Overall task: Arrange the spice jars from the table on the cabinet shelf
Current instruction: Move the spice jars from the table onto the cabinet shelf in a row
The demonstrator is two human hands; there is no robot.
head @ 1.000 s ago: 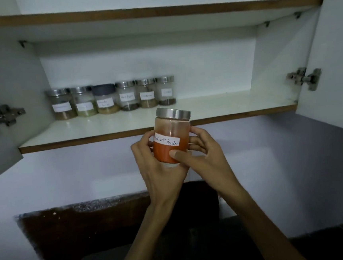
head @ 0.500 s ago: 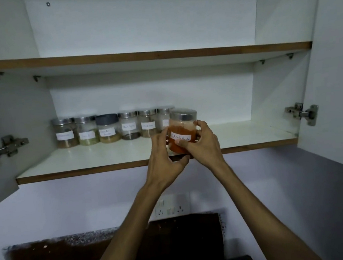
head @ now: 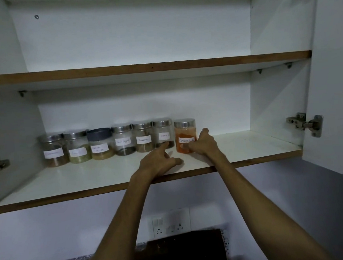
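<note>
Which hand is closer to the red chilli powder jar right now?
Right. The right hand grips the red chilli powder jar from its right side; the left hand lies just left of it, index finger pointing toward the neighbouring jar.

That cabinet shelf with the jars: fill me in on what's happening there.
A person is lining up spice jars on the lower cabinet shelf. The right hand grips the red chilli powder jar, which stands at the right end of a row of six jars. The left hand reaches toward the row, holding nothing.
</note>
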